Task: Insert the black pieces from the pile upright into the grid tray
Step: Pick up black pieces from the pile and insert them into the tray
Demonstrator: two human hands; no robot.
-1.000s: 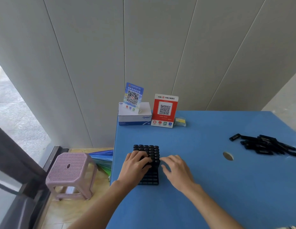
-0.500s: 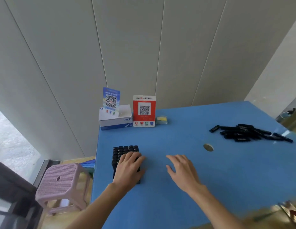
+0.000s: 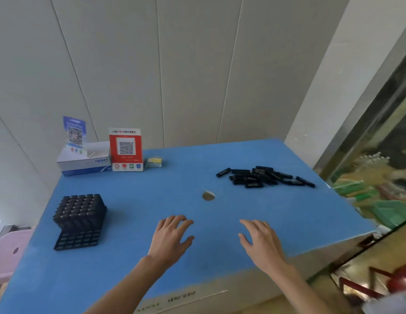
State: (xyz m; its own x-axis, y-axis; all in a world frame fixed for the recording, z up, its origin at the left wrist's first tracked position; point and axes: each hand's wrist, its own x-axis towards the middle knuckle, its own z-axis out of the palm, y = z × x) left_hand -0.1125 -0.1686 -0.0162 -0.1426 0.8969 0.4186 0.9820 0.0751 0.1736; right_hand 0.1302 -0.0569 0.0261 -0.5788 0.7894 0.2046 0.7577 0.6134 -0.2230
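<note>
At the far left of the blue table [image 3: 288,223] we find the grid tray [image 3: 78,223], standing near the table's left edge. Its far rows are filled with black pieces standing upright, and the near rows, toward us, show empty cells. Behind it, against the wall, sit a white and blue box [image 3: 84,163] with a blue QR sign [image 3: 74,132] on top, a red QR sign [image 3: 126,149] just beside it, and a small yellow block [image 3: 154,161].

Moving right, our left hand [image 3: 171,237] hovers over bare table, fingers spread and lightly bent, holding nothing. A round hole [image 3: 208,196] in the tabletop lies beyond it. Our right hand [image 3: 262,242] is beside the left, also empty, fingers loosely extended and pointing toward the far right.

Further right and well apart from both hands lies the pile of black pieces [image 3: 263,176], loose bars lying flat and crossed over one another near the table's right side.

We judge that we are between insertions, with both hands free and heading for a fresh piece. The next move calls for reaching across to the pile, pinching one bar clear of its neighbours, turning it on end, and carrying it all the way back to an empty cell in the tray's near rows.
</note>
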